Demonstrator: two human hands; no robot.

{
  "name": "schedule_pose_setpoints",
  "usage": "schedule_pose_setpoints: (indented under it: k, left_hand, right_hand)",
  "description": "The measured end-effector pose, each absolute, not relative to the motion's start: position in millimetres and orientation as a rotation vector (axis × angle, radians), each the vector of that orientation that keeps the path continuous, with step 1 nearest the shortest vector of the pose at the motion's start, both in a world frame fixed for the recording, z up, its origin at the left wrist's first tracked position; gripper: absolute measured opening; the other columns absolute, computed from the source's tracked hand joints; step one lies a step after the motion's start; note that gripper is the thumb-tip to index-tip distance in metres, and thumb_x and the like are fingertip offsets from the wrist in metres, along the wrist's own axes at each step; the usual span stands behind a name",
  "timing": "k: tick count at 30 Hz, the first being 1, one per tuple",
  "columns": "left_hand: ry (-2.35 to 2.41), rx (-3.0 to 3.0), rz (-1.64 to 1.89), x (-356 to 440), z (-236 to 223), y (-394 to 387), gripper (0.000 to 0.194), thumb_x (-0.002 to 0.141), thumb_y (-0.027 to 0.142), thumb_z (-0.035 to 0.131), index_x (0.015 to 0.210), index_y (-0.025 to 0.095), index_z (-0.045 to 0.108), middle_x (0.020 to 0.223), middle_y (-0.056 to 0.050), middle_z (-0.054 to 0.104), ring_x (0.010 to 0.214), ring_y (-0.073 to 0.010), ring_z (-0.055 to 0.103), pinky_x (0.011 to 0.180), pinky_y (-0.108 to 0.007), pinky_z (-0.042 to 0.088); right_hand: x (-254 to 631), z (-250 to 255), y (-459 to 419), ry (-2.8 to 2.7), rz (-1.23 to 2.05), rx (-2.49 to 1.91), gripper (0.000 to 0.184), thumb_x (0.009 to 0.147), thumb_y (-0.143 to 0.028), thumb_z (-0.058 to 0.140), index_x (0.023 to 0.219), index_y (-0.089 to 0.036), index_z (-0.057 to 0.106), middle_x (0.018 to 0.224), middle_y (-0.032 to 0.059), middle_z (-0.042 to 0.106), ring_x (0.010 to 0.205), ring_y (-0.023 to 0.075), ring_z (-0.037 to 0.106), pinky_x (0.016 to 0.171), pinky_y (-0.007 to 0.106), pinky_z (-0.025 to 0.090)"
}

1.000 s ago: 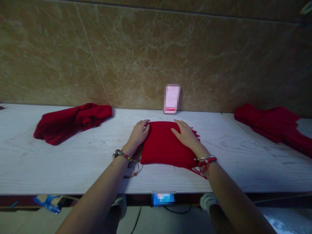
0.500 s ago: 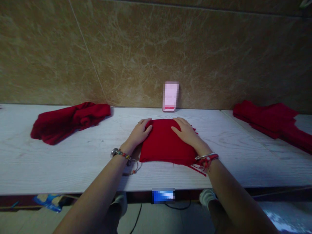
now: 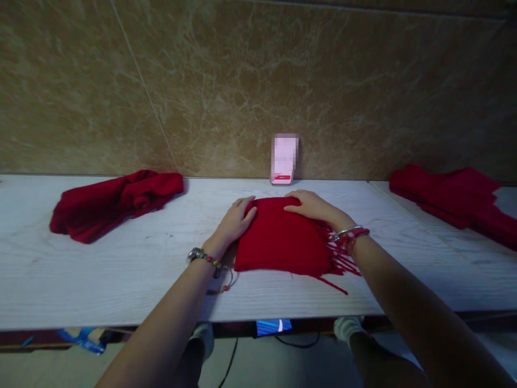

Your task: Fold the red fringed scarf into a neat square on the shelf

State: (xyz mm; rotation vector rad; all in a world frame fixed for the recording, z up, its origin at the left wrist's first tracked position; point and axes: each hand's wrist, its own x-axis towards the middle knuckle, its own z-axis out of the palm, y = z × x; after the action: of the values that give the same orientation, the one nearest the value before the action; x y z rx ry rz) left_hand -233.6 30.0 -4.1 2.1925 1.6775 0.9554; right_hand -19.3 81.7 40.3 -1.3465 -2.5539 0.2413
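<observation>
1. Your phone (image 3: 284, 161) stands propped against the wall (image 3: 226, 91), at the back of the table (image 3: 133, 280).
2. The cloth (image 3: 283, 237), red and folded nearly square, lies flat on the table just on your side of the phone, with its fringe (image 3: 343, 261) spread out at the right (one strand pokes toward you).
3. Your left hand (image 3: 236, 220), nearer to you than the phone and left of it, rests on the cloth's left edge near the far corner, half open, thumb apart from the fingers, not closed around anything.
4. Your right hand (image 3: 313, 207), nearer to you than the phone and right of it, lies loosely open over the cloth's far right part, fingers near the far edge and thumb on top, without a closed grip.
5. Well left of the phone sits a crumpled red bundle (image 3: 117, 205); well right of it, a second red pile (image 3: 452, 196).
</observation>
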Motion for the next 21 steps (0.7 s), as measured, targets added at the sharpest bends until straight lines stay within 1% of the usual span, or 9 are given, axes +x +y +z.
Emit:
schedule_pose_setpoints:
  k: [5,9,13,15,18,21]
  left_hand:
    - [1.713,2.115,1.054,-231.8,-4.2,30.8,0.045,0.090,0.028,0.033,0.128,0.009,0.046,0.127,-0.017,0.055,0.118,-0.0224,0.051,0.103,-0.041,0.038]
    - [1.750,2.077,1.094,-232.7,-4.2,31.5,0.046,0.090,0.027,0.031,0.128,0.006,0.047,0.125,-0.018,0.056,0.115,-0.0226,0.052,0.104,-0.042,0.035]
    - [1.754,2.052,1.132,-234.6,-4.3,31.6,0.045,0.090,0.028,0.032,0.127,0.007,0.048,0.124,-0.018,0.057,0.116,-0.0232,0.052,0.105,-0.043,0.034]
    - [1.728,2.038,1.163,-234.7,-3.5,30.8,0.045,0.090,0.029,0.031,0.127,0.008,0.047,0.124,-0.018,0.058,0.117,-0.0239,0.052,0.105,-0.044,0.035]
    - [1.661,1.978,1.236,-233.6,-2.6,29.1,0.047,0.091,0.032,0.031,0.129,0.009,0.044,0.123,-0.017,0.058,0.116,-0.0244,0.053,0.103,-0.044,0.036]
    - [1.553,1.856,1.316,-233.0,-4.4,28.1,0.050,0.093,0.036,0.026,0.134,0.011,0.038,0.127,-0.018,0.055,0.115,-0.0238,0.055,0.100,-0.043,0.041]
  right_hand:
    - [-10.7,40.2,78.3,-2.404,0.079,-1.267,0.015,0.074,-0.012,0.061,0.088,-0.016,0.066,0.096,0.0092,0.067,0.091,0.0215,0.061,0.084,0.034,0.046]
    - [-6.2,36.6,71.4,-2.254,0.058,-1.188,0.008,0.073,-0.011,0.060,0.074,-0.019,0.061,0.085,0.0060,0.065,0.083,0.0195,0.060,0.076,0.033,0.046]
    - [-4.5,36.8,62.8,-2.133,0.147,-1.139,0.006,0.075,-0.015,0.057,0.072,-0.021,0.058,0.076,0.0021,0.066,0.073,0.0174,0.059,0.070,0.031,0.046]
    - [-2.5,38.4,58.5,-2.052,0.163,-1.116,0.004,0.075,-0.018,0.057,0.072,-0.021,0.057,0.075,0.0017,0.066,0.071,0.0171,0.059,0.069,0.031,0.046]
    - [3.2,41.3,55.3,-1.905,0.199,-1.095,0.002,0.074,-0.021,0.057,0.073,-0.021,0.057,0.073,0.0011,0.065,0.069,0.0171,0.060,0.067,0.031,0.047]
    - [12.6,42.5,56.5,-1.748,0.292,-1.108,0.002,0.071,-0.022,0.059,0.071,-0.022,0.056,0.071,-0.0004,0.064,0.068,0.0171,0.060,0.063,0.031,0.047]
